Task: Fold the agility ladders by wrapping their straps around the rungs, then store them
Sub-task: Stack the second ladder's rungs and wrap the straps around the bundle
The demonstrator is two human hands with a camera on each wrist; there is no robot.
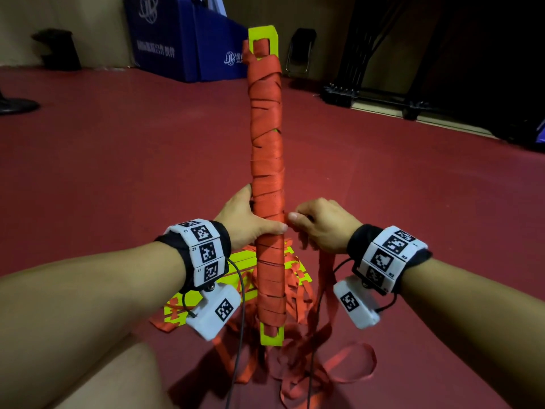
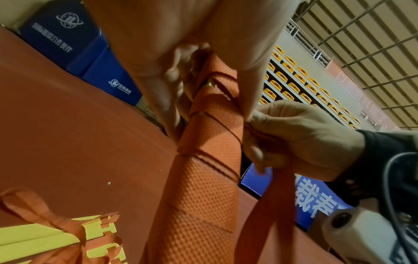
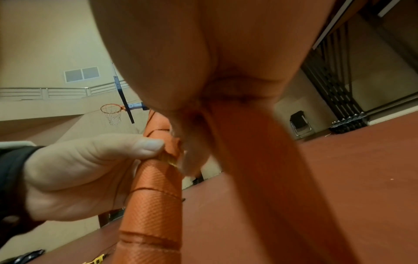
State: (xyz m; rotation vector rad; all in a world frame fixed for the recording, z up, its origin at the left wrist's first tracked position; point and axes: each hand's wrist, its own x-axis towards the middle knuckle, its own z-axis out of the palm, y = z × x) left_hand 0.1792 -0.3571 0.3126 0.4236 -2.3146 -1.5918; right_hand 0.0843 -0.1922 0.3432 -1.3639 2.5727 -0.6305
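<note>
At frame centre the upright bundle of rungs (image 1: 267, 178) is wrapped nearly end to end. The left hand (image 1: 247, 215) clasps it; the right hand (image 1: 321, 224) pinches the strap (image 2: 274, 205). Loose strap and another ladder (image 1: 236, 278) remain below, so storing seems some way off.

The wrapped ladder bundle (image 1: 267, 178) stands upright between the hands, its top end reaching well above and beyond them and its lower end below the wrists. The left hand (image 1: 246, 215) grips it from the left, thumb lying across its near face. The right hand (image 1: 323, 224) sits just right of it, touching the thumb tip, and pinches a loose strap (image 2: 269, 205) that hangs down beneath it. Below and left of the left wrist lies a second ladder (image 1: 236, 278), unwrapped, on the floor (image 1: 118, 160), with strap loops spilling nearer than both wrists. Far beyond the left hand stand folded mats (image 1: 182, 39); beyond the right hand, what looks like a folding chair (image 1: 300, 51).
</note>
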